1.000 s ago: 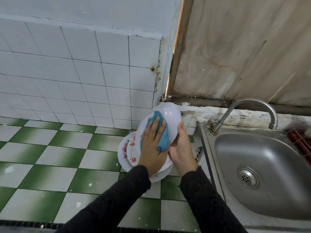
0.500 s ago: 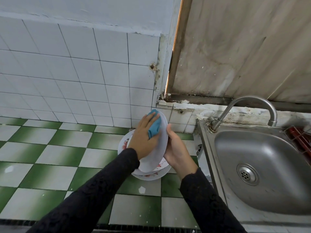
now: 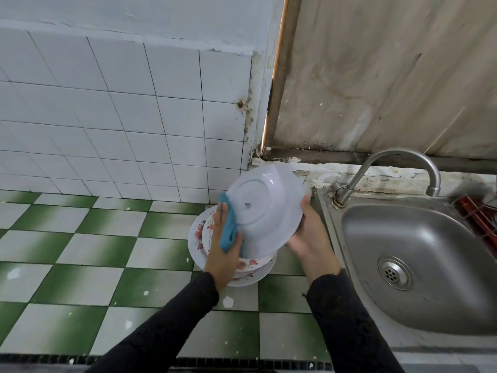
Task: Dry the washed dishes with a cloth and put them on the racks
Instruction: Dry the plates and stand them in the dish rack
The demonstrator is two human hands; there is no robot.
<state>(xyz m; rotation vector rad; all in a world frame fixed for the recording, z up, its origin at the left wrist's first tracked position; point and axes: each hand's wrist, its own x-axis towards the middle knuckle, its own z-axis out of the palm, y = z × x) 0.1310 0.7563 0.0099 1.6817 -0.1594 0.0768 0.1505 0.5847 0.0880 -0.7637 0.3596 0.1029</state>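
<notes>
Turned since half a second ago, the round white plate [image 3: 265, 208] now shows its underside to the camera rather than its edge, and the blue cloth [image 3: 228, 227] has slid from its face to its left rim. Across the lower left, the green-and-white checked tile counter [image 3: 80, 251] stretches wide from the dishes to the white tiled wall [image 3: 107, 117]. At lower right lies the stainless steel sink [image 3: 430, 251], its raised edge just beside the right hand [image 3: 309, 235]. A curved metal faucet [image 3: 398, 157] stands at its back edge, and a red rack [image 3: 476, 219] is cut by the right border. At centre, a stack of flowered plates [image 3: 197, 232] sits on the counter near the sink. The white plate is tilted over the stack; whether they touch is unclear. The right hand grips its right rim. The left hand [image 3: 223, 254] pinches the cloth around the left rim.
</notes>
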